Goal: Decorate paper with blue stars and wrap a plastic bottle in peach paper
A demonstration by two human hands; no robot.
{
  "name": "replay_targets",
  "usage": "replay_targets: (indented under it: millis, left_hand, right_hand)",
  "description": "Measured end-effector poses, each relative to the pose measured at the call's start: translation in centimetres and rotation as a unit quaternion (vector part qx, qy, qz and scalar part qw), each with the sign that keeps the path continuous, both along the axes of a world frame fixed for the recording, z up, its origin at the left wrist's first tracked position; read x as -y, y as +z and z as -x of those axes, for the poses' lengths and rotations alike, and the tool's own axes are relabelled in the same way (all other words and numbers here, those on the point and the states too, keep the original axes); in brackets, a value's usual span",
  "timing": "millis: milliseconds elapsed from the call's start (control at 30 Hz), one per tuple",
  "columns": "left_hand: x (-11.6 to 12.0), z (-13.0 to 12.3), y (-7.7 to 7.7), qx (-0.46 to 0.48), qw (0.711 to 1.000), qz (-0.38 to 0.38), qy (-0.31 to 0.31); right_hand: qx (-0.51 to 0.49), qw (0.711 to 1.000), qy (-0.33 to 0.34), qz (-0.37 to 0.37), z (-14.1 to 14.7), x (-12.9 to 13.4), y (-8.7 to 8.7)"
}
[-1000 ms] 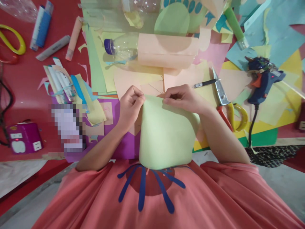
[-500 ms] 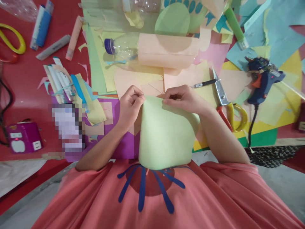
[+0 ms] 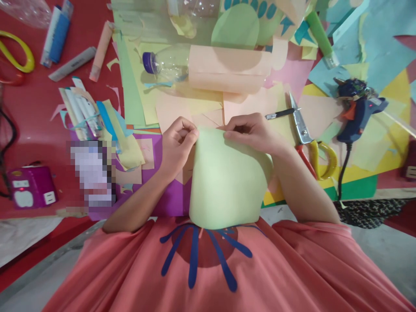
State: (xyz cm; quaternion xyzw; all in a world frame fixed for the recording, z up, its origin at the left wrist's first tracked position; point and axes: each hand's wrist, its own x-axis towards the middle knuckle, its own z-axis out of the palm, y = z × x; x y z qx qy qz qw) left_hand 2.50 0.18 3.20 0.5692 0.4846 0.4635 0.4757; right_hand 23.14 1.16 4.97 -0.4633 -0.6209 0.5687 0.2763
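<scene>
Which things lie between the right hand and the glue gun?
In the head view, scissors and a pen lie on paper between the right hand and the glue gun.

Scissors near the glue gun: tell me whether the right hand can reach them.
Likely yes: the scissors lie close by the right forearm, yellow handle uncovered, but the right hand would first need to release the green paper.
</scene>
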Motion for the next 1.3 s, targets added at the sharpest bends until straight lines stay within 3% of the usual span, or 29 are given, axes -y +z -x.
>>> replay_targets:
  millis: [1300]
  left_hand:
    - [-0.1,-0.1,0.2,-0.021,0.999,0.031,-0.022]
  right_hand:
    - [-0.021,0.997,-0.049,-0.061,-0.9,-0.5,-0.4]
